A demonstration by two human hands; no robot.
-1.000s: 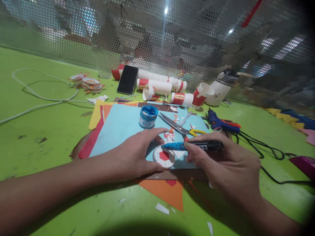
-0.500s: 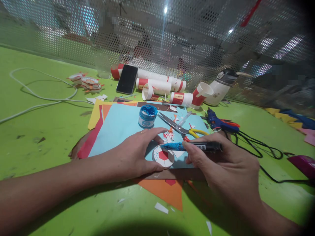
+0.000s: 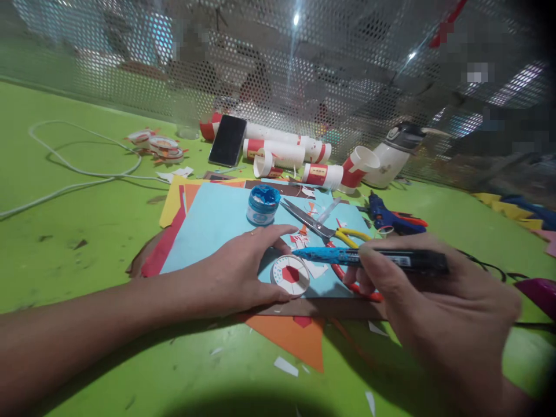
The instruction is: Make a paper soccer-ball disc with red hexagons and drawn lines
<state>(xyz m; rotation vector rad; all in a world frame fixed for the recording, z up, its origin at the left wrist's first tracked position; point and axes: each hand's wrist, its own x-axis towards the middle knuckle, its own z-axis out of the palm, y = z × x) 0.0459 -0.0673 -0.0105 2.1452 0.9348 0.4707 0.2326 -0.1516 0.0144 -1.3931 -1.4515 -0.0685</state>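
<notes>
My left hand grips the rim of a small white paper disc between thumb and fingers, on light blue paper. A red hexagon marks the disc's middle, with drawn lines and blue dots around it. In my right hand is a black marker, its front end smeared with blue paint. The marker's tip hovers above the disc's upper edge, apart from it. An open jar of blue paint stands behind my left hand. Scissors with red and yellow handles lie partly behind the marker and right hand.
Paper cups, a phone and a penguin-shaped figure stand or lie along the perforated screen. A blue glue gun is at right. Small paper wheels and a white cable are at left.
My right hand has moved right with the marker, whose tip has lifted away from the disc's face. More of the scissors' red handle shows. My left hand still holds the disc.
</notes>
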